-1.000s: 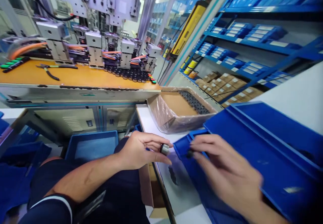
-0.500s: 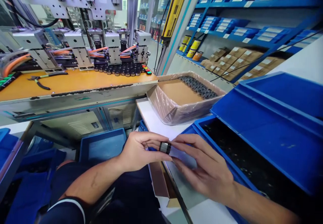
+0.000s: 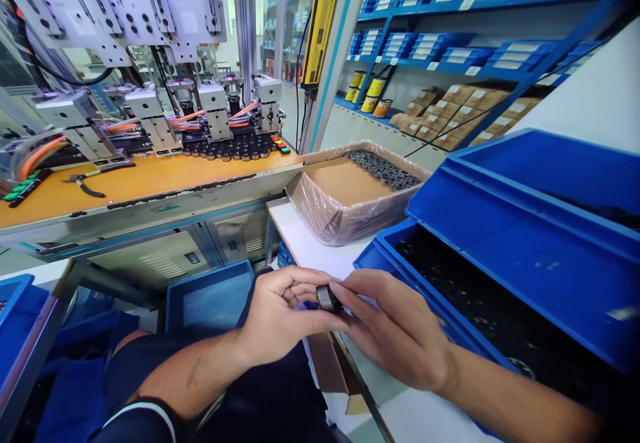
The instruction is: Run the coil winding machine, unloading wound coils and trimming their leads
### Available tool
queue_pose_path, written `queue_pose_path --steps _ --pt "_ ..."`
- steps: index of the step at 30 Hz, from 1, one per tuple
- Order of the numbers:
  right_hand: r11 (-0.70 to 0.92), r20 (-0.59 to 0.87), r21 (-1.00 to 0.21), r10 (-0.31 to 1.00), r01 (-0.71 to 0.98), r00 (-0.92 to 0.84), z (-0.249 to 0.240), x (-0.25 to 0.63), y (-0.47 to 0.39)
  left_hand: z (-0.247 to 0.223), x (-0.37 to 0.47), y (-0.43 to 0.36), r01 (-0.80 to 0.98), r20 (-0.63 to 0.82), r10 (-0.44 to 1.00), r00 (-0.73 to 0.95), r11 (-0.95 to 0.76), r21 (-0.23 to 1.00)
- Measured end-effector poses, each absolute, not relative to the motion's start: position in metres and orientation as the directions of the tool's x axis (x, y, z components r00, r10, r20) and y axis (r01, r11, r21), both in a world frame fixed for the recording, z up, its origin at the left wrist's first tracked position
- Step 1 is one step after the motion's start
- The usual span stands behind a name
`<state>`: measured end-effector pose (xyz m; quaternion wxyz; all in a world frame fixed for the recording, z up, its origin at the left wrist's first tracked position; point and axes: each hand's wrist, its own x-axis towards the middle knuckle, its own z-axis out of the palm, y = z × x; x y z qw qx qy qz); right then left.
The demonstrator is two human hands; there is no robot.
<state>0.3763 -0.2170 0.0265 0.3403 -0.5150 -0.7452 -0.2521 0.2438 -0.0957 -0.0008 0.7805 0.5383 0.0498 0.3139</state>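
Note:
A small round part (image 3: 327, 298), with a silver-grey band and a black end, sits between my two hands above the lap. My left hand (image 3: 280, 306) pinches it from the left between thumb and fingers. From the right, the fingertips of my right hand (image 3: 400, 330) press on its black end. The fingers cover much of the part, so its far side is hidden.
A plastic-lined carton (image 3: 345, 213) with rows of dark parts stands on a white table (image 3: 293, 220). Blue bins (image 3: 505, 230) of black pieces are stacked at right. Pliers (image 3: 95, 180) and several black round parts (image 3: 240, 148) lie on the orange machine bench (image 3: 165, 175).
My right hand has closed in on the part, its fingers now pressed against the black end. My left hand keeps its hold. The view has shifted slightly.

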Motion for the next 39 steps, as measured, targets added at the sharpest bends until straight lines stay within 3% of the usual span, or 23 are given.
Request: queue_pose_path --steps 3,6,9,12,15,18,22,28,33,36,39 --pt "0.349 0.774 -0.105 0.617 0.931 -0.144 0.034 0.362 -0.219 0.017 0.229 -0.081 -0.53 0.533 0.434 0.726 -0.14 0.836" --pt "0.409 0.758 -0.237 0.646 0.881 -0.096 0.043 0.345 -0.216 0.034 0.208 -0.064 -0.557 0.735 0.238 0.634 -0.518 0.649" --pt "0.46 0.752 -0.287 0.652 0.841 -0.1 0.053 0.328 -0.207 0.043 0.188 -0.056 -0.553 0.782 0.197 0.591 -0.607 0.571" --pt "0.481 0.75 -0.29 0.652 0.828 -0.115 0.064 0.311 -0.194 0.04 0.172 -0.056 -0.558 0.735 0.356 0.576 -0.486 0.673" --pt "0.473 0.786 -0.236 0.607 0.849 -0.119 0.068 0.291 -0.175 0.031 0.16 -0.054 -0.611 0.539 0.526 0.657 -0.046 0.79" --pt "0.503 0.835 -0.186 0.534 0.844 -0.134 0.063 0.273 -0.152 0.024 0.149 -0.048 -0.594 0.363 0.526 0.769 0.38 0.709" --pt "0.532 0.861 -0.197 0.495 0.823 -0.114 0.052 0.255 -0.121 0.025 0.133 -0.035 -0.51 0.251 0.453 0.855 0.653 0.559" --pt "0.535 0.847 -0.19 0.513 0.824 -0.137 0.041 0.241 -0.076 0.014 0.12 -0.005 -0.525 0.109 0.556 0.824 0.677 0.515" --pt "0.407 0.806 -0.152 0.578 0.901 -0.125 0.038 0.284 0.002 -0.016 0.118 0.032 -0.478 -0.074 0.749 0.659 0.492 0.728" --pt "0.308 0.854 -0.083 0.513 0.948 -0.092 0.038 0.337 0.058 -0.036 0.115 0.048 -0.377 -0.159 0.762 0.628 0.476 0.795" --pt "0.285 0.793 -0.01 0.586 0.958 -0.166 0.03 0.38 0.095 -0.053 0.11 0.059 -0.324 -0.203 0.753 0.626 0.488 0.81"
